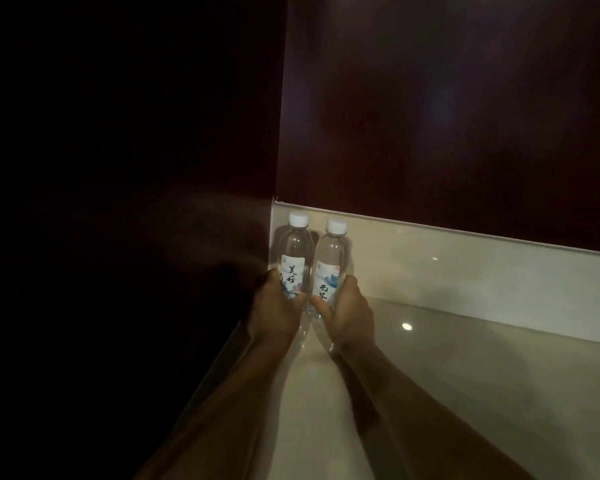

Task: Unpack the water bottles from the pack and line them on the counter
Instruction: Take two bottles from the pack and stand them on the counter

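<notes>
Head view: hands grip upright bottles, left hand [274, 306] left bottle [293, 258], right hand [347, 313] right bottle [329, 265].

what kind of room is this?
Probably a dim kitchen or hotel counter nook: a glossy pale counter with a low backsplash, dark wood panels above, and two water bottles held in the corner.

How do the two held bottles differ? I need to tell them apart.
The left bottle stands nearest the dark side wall, in the left hand; the right bottle is in the right hand. Their label characters differ. Both are clear, upright and white-capped.
</notes>
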The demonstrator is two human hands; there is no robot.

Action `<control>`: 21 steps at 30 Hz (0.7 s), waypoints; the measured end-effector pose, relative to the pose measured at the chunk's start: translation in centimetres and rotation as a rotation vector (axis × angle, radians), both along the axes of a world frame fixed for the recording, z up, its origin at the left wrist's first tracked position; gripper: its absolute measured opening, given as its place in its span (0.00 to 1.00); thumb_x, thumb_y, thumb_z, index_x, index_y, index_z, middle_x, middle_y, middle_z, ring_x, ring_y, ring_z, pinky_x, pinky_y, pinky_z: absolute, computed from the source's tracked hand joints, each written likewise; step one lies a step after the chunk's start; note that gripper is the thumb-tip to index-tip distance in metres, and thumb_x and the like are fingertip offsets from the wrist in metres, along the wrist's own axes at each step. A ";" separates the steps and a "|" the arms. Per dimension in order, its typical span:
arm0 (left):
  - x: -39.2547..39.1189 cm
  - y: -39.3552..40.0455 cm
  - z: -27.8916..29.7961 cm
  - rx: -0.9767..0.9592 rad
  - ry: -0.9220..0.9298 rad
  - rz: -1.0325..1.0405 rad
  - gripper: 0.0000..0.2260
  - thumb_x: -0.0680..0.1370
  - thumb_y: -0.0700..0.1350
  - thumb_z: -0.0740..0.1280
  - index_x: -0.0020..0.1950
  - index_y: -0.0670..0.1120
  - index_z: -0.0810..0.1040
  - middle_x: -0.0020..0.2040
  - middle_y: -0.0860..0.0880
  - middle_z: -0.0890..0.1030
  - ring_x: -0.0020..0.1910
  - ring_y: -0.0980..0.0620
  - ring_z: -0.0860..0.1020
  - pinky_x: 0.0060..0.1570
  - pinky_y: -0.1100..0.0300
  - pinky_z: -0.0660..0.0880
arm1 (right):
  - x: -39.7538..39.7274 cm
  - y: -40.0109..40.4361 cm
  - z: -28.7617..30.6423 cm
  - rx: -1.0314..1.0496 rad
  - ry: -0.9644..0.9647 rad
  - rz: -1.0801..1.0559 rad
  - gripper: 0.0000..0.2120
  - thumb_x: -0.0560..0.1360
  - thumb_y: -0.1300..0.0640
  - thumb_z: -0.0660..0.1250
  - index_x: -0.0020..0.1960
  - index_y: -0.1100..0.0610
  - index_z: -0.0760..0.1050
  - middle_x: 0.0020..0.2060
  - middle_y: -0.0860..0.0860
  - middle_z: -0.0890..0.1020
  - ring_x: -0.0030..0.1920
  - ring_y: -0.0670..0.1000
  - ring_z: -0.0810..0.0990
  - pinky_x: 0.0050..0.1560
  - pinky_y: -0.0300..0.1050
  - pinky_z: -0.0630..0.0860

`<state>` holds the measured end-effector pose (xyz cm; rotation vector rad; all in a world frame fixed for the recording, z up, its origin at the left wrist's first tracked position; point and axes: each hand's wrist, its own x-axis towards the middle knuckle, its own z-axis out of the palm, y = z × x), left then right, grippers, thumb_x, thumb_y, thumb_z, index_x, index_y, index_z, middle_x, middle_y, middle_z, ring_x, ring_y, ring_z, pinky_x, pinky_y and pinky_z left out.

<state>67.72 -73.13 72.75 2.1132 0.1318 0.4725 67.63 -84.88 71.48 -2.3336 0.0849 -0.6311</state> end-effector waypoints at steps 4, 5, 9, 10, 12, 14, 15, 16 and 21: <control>1.4 -0.2 -0.2 -0.049 -0.001 -0.023 0.24 0.77 0.47 0.73 0.70 0.48 0.72 0.64 0.48 0.80 0.63 0.47 0.79 0.53 0.56 0.75 | 1.9 -0.2 0.0 -0.021 -0.003 -0.005 0.26 0.75 0.44 0.71 0.64 0.58 0.68 0.56 0.55 0.80 0.55 0.57 0.81 0.52 0.51 0.78; 1.9 -0.2 -0.3 -0.050 0.002 -0.027 0.24 0.77 0.47 0.73 0.71 0.48 0.71 0.65 0.47 0.80 0.63 0.47 0.79 0.55 0.55 0.75 | 2.3 -0.2 -0.1 -0.022 -0.010 -0.002 0.26 0.75 0.44 0.71 0.64 0.58 0.68 0.57 0.55 0.80 0.55 0.56 0.81 0.52 0.50 0.78; 3.6 -0.5 -0.6 -0.076 -0.020 -0.037 0.25 0.76 0.47 0.73 0.71 0.47 0.71 0.65 0.46 0.80 0.64 0.45 0.78 0.62 0.48 0.76 | 3.3 -0.5 -0.4 -0.012 -0.035 0.001 0.25 0.75 0.46 0.71 0.65 0.59 0.68 0.58 0.55 0.80 0.56 0.56 0.81 0.51 0.47 0.76; 3.9 -0.5 -0.7 -0.082 -0.033 -0.042 0.25 0.76 0.46 0.73 0.71 0.47 0.71 0.65 0.45 0.80 0.64 0.45 0.79 0.62 0.47 0.76 | 3.5 -0.6 -0.5 -0.005 -0.041 0.005 0.25 0.75 0.47 0.71 0.65 0.58 0.68 0.57 0.55 0.80 0.56 0.56 0.81 0.52 0.47 0.77; 4.4 -0.7 -0.9 -0.095 -0.046 -0.047 0.24 0.76 0.45 0.73 0.71 0.46 0.71 0.64 0.45 0.80 0.64 0.45 0.79 0.63 0.46 0.76 | 4.0 -0.6 -0.7 -0.001 -0.058 0.013 0.25 0.75 0.47 0.72 0.65 0.58 0.68 0.57 0.54 0.80 0.56 0.55 0.81 0.53 0.49 0.79; 4.9 -0.7 -1.2 -0.103 -0.050 -0.049 0.25 0.76 0.45 0.73 0.71 0.46 0.71 0.64 0.45 0.79 0.64 0.45 0.78 0.63 0.45 0.76 | 4.4 -0.6 -0.7 0.003 -0.061 0.010 0.25 0.75 0.47 0.72 0.65 0.57 0.68 0.57 0.54 0.80 0.55 0.54 0.81 0.53 0.52 0.81; 5.2 -0.7 -1.4 -0.104 -0.051 -0.050 0.25 0.76 0.45 0.73 0.71 0.46 0.70 0.65 0.45 0.79 0.64 0.45 0.78 0.63 0.46 0.75 | 4.7 -0.6 -0.8 0.010 -0.059 0.006 0.25 0.75 0.47 0.72 0.65 0.57 0.68 0.57 0.54 0.80 0.55 0.54 0.81 0.53 0.52 0.81; 5.4 -0.7 -1.5 -0.109 -0.055 -0.053 0.25 0.76 0.44 0.74 0.71 0.46 0.70 0.65 0.45 0.79 0.65 0.45 0.78 0.64 0.46 0.75 | 4.9 -0.6 -0.8 0.019 -0.052 0.003 0.25 0.74 0.48 0.72 0.65 0.57 0.68 0.57 0.53 0.80 0.55 0.53 0.81 0.53 0.51 0.81; 6.4 -0.8 -2.3 -0.142 -0.042 -0.058 0.24 0.76 0.43 0.74 0.70 0.46 0.71 0.65 0.46 0.79 0.65 0.46 0.78 0.64 0.49 0.75 | 5.2 -0.5 -1.4 0.036 -0.088 0.017 0.26 0.76 0.48 0.71 0.68 0.57 0.67 0.59 0.53 0.77 0.57 0.53 0.79 0.52 0.46 0.80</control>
